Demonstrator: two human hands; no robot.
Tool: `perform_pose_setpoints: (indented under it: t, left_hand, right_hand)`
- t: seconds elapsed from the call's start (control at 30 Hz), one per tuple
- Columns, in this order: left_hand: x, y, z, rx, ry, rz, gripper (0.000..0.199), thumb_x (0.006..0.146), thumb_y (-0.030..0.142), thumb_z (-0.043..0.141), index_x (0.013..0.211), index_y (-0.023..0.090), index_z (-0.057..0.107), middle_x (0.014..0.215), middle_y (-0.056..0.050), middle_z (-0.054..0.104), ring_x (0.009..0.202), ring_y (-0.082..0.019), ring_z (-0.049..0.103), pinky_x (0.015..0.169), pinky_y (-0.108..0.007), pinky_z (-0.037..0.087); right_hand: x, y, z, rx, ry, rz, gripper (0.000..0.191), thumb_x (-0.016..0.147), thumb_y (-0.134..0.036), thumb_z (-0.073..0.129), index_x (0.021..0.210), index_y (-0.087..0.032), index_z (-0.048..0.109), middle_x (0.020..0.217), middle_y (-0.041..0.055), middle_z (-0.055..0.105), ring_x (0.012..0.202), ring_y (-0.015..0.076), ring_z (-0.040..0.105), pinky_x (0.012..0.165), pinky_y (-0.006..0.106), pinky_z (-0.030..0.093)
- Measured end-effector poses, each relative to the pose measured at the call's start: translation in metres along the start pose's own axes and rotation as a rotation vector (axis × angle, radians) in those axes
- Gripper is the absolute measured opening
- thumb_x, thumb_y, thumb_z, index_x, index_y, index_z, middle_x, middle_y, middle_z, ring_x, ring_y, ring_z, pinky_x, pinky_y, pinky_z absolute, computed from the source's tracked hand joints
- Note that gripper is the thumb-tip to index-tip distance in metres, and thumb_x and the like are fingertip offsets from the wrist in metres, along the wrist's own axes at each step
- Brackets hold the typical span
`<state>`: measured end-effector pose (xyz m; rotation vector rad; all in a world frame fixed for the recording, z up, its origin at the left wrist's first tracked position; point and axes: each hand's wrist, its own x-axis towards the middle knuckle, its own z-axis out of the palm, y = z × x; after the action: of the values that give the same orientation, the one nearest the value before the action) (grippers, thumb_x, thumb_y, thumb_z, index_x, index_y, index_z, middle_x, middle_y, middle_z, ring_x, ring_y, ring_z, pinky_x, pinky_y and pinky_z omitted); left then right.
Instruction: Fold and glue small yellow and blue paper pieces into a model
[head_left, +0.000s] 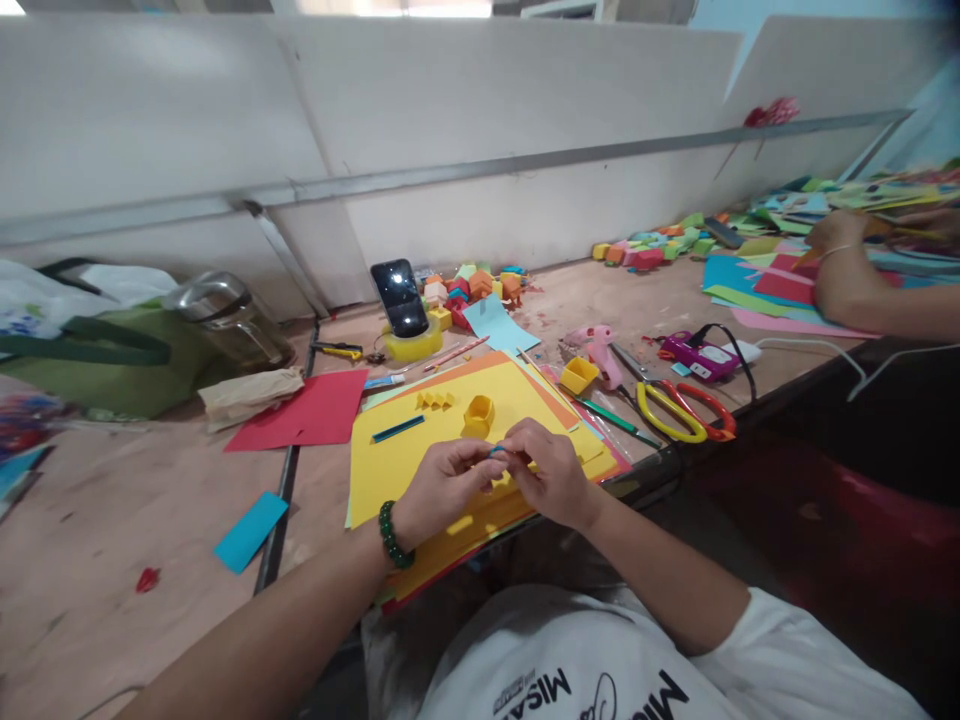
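My left hand (448, 486) and my right hand (551, 472) meet over a stack of yellow paper (375, 475). Both sets of fingers pinch a small blue paper strip (498, 452), which looks curved; most of it is hidden by the fingertips. Just beyond my hands sits a small yellow paper box (478, 414). A folded zigzag yellow strip (435, 400) and a dark blue paper strip (398, 429) lie on the stack to the left. Another yellow paper box (579, 375) stands to the right, near a green pen-like tool (616, 420).
Scissors (671, 410), a pink glue gun (600, 352) and a purple power strip (699, 357) lie right. A phone (400, 298) leans on a tape roll (412, 342) before paper shapes (480, 287). Red paper (307, 408) and a jar (232, 320) are left. Another person's hand (836, 235) works far right.
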<state>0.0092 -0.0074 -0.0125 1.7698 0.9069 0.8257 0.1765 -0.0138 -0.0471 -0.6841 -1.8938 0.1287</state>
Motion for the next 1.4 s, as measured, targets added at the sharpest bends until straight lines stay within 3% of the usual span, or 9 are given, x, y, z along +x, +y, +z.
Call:
perform_pose_setpoints:
  t: [0.07,0.17,0.37,0.5,0.67,0.93,1.07,1.2,1.4]
  left_hand:
    - [0.0018,0.001,-0.0025,0.018,-0.03,-0.035,0.043,0.079,0.055,0.058,0.066,0.015,0.064,0.056,-0.001,0.062,0.05,-0.011,0.052,0.052,-0.021,0.043]
    - [0.0015,0.0026,-0.0054,0.134,-0.052,0.018,0.039,0.085,0.046,0.053,0.061,0.015,0.06,0.054,0.0,0.06,0.05,-0.01,0.051,0.052,-0.02,0.041]
    - [-0.0029,0.0002,-0.0023,0.469,-0.023,0.187,0.028,0.085,0.026,0.048,0.059,0.017,0.051,0.056,0.002,0.051,0.056,-0.011,0.045,0.056,-0.023,0.035]
    - [-0.0023,0.0021,-0.0004,0.351,-0.059,0.127,0.023,0.084,0.027,0.047,0.065,0.016,0.056,0.06,0.001,0.054,0.058,-0.011,0.046,0.057,-0.023,0.036]
    - [0.0012,0.0034,-0.0036,0.052,-0.057,0.014,0.027,0.074,0.041,0.064,0.075,0.015,0.06,0.065,0.0,0.059,0.059,-0.011,0.049,0.056,-0.022,0.041]
    - [0.0045,0.0038,-0.009,-0.282,0.054,-0.179,0.04,0.067,0.053,0.072,0.071,0.015,0.059,0.062,0.002,0.056,0.058,-0.01,0.053,0.059,-0.023,0.047]
    - [0.003,0.0039,-0.0095,-0.445,0.051,-0.205,0.047,0.07,0.061,0.065,0.073,0.014,0.065,0.068,-0.001,0.057,0.06,-0.01,0.053,0.056,-0.022,0.047]
    - [0.003,0.0026,-0.0085,-0.345,-0.048,-0.182,0.04,0.068,0.053,0.072,0.076,0.013,0.069,0.067,-0.001,0.059,0.058,-0.01,0.052,0.057,-0.023,0.046]
    - [0.0043,0.0012,-0.0071,-0.123,-0.046,-0.157,0.043,0.074,0.055,0.063,0.068,0.013,0.068,0.059,-0.001,0.06,0.056,-0.011,0.052,0.057,-0.022,0.046]
  right_hand:
    - [0.0011,0.0007,-0.0038,0.126,-0.043,0.048,0.01,0.093,-0.014,0.047,0.087,-0.021,0.051,0.076,0.0013,0.057,0.07,0.0126,0.055,0.061,0.023,0.046]
    - [0.0019,-0.0006,-0.0089,0.221,-0.108,0.142,0.016,0.096,-0.018,0.042,0.087,-0.02,0.054,0.078,0.0015,0.057,0.065,0.0108,0.054,0.06,0.022,0.045]
    - [0.0022,-0.0043,-0.0067,0.123,-0.128,0.176,0.02,0.094,-0.027,0.048,0.076,-0.019,0.053,0.066,-0.0007,0.053,0.058,0.0109,0.049,0.054,0.023,0.04]
    - [0.0034,-0.0039,-0.0037,0.18,-0.107,0.3,0.021,0.091,-0.026,0.051,0.072,-0.019,0.053,0.063,-0.0021,0.053,0.055,0.0095,0.048,0.051,0.021,0.038]
    - [0.0037,-0.0045,-0.0046,0.234,-0.004,0.386,0.024,0.089,-0.029,0.054,0.067,-0.019,0.051,0.058,-0.0041,0.05,0.051,0.0079,0.043,0.048,0.019,0.036]
    - [0.0073,-0.0076,-0.0051,0.257,-0.112,0.358,0.022,0.087,-0.024,0.052,0.067,-0.017,0.057,0.059,-0.0022,0.054,0.051,0.0081,0.045,0.049,0.02,0.037]
    - [0.0077,-0.0073,-0.0053,0.266,-0.092,0.458,0.02,0.083,-0.025,0.053,0.065,-0.017,0.057,0.055,-0.0026,0.052,0.048,0.0079,0.042,0.045,0.02,0.035]
    - [0.0059,-0.0055,-0.0041,0.266,-0.034,0.491,0.021,0.084,-0.027,0.052,0.066,-0.018,0.057,0.055,-0.0028,0.053,0.047,0.0079,0.044,0.045,0.02,0.035]
    - [0.0007,-0.0059,-0.0005,0.219,-0.018,0.461,0.011,0.08,-0.028,0.061,0.079,-0.02,0.055,0.059,-0.0052,0.051,0.045,0.007,0.043,0.042,0.019,0.037]
